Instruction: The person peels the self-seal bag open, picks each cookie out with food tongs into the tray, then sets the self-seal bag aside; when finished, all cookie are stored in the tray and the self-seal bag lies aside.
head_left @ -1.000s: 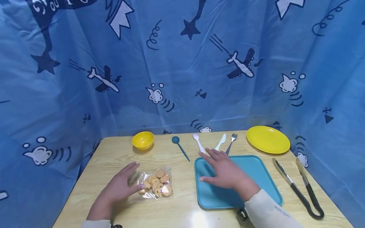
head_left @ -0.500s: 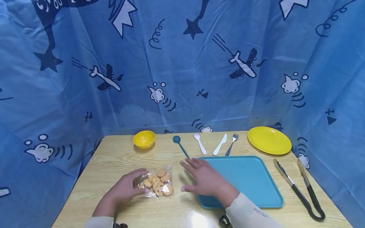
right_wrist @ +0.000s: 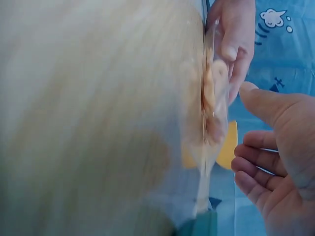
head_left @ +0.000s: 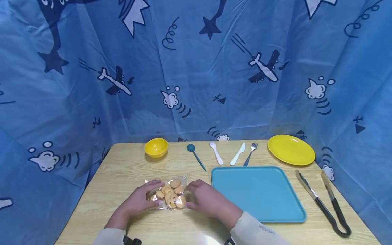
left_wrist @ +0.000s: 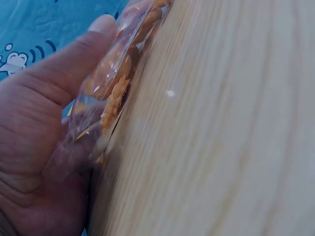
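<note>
A clear plastic bag of round cookies lies on the wooden table, front left of centre. My left hand is at its left end, thumb on the near side and fingers on the far side, in a loose C shape. In the left wrist view the thumb lies along the crinkled bag, with fingers partly seen through the film. My right hand is at the bag's right end, fingertips close to its edge. A gap shows between its thumb and fingers in the right wrist view, beside the upright-looking bag.
A teal tray lies right of the bag, with black-handled tongs beyond it. Along the back are a yellow bowl, a dark teal spoon, a lilac spoon, a pale knife, a fork and a yellow plate.
My right hand has moved left from over the tray to the bag's right end. My left hand has shifted slightly right, closer around the bag's left end.
</note>
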